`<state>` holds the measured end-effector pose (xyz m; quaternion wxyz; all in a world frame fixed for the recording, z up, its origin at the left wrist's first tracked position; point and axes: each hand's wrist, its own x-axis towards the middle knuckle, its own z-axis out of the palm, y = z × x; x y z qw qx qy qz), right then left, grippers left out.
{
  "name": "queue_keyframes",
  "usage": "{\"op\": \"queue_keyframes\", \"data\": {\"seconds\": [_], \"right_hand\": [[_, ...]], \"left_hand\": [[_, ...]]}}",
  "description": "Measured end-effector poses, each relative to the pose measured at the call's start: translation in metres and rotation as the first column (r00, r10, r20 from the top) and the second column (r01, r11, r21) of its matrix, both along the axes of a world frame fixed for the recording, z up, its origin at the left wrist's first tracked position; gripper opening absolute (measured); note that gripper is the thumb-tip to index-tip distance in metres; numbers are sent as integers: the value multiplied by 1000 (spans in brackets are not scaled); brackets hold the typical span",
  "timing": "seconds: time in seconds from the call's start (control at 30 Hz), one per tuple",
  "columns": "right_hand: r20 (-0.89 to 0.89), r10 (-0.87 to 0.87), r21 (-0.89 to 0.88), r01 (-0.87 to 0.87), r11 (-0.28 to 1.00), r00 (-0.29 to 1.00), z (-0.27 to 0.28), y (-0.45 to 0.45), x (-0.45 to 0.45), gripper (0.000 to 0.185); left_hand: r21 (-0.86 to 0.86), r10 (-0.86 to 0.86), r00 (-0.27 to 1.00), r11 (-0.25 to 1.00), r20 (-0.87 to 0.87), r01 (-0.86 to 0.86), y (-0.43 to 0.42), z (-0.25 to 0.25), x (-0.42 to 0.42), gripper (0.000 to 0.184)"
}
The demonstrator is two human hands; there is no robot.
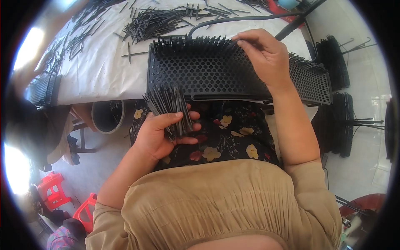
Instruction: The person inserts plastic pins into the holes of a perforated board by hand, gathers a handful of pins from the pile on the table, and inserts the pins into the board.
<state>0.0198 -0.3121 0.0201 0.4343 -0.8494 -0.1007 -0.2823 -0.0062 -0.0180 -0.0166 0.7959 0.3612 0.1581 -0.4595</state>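
Observation:
My left hand (156, 132) is closed around a bundle of thin black pointed sticks (170, 102), held above my lap in front of the table edge. Farther forward, my right hand (266, 54) pinches with thumb and forefinger at the top edge of a black perforated rack (208, 79). What lies between those fingertips looks like one of the dark sticks, though it is mostly hidden. A dense row of upright black sticks (179, 45) fills the rack's far side, left of my right hand.
Loose black sticks (154, 23) are heaped on the white-covered table (96, 79). A curved black bar (246, 18) rises behind the rack. Hanging racks of dark pieces (341, 125) stand at right. Below left are a bucket (108, 116) and red stools (54, 189). Another person's arm (39, 50) shows at far left.

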Motion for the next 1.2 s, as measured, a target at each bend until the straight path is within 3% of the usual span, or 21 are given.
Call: {"op": "queue_keyframes", "data": {"seconds": [0.07, 0.2, 0.27, 0.3, 0.37, 0.5, 0.57, 0.67, 0.8, 0.87, 0.93, 1.0, 1.07, 1.2], "right_hand": [[85, -40, -117, 50, 992, 996, 1, 5, 6, 13], [54, -235, -89, 239, 967, 970, 1, 12, 8, 15], [-82, -232, 138, 242, 960, 969, -3, 11, 10, 15], [-81, -230, 138, 239, 961, 970, -3, 12, 10, 15], [-2, -131, -62, 130, 990, 991, 0, 14, 8, 15], [46, -63, -161, 70, 985, 997, -1, 12, 11, 14], [230, -3, -386, 94, 918, 973, -3, 6, 18, 13], [127, -43, -372, 87, 924, 991, -8, 6, 18, 12], [155, -131, -406, 184, 895, 979, -3, 19, 2, 17], [5, -215, -130, 214, 968, 977, 3, 44, -18, 16], [-310, 20, 286, 73, 956, 951, 4, 69, -35, 17], [-484, 335, 505, -54, 861, 809, -1, 79, -46, 20], [-594, 411, 511, -71, 857, 691, 3, 82, -51, 23], [-571, 383, 589, 37, 807, 726, -3, 78, -55, 16]], "left_hand": [[66, -49, 996, 997, 75, 44, 3, -3, 1, 33], [147, -62, 986, 988, 152, 39, 5, 0, 0, 29], [138, -43, 987, 990, 156, 22, 6, 1, 0, 23], [138, -41, 987, 990, 156, 19, 6, 0, 0, 23], [139, -53, 992, 990, 115, 36, 7, -3, 2, 20], [134, -43, 996, 990, 82, 32, 2, 1, 0, 19], [167, -20, 998, 986, 54, 11, 0, 2, -1, 19], [197, -59, 994, 980, 96, 39, 2, 1, 0, 19], [202, -74, 987, 978, 141, 45, 3, 2, -2, 19], [212, -95, 973, 976, 211, 50, 1, 5, -3, 19], [209, -105, 968, 976, 228, 57, -2, 9, -3, 19], [206, -121, 962, 976, 244, 71, -7, 15, -3, 19], [213, -101, 966, 976, 236, 50, -12, 21, -2, 19], [234, -117, 955, 971, 274, 52, -15, 25, 2, 19]]}}
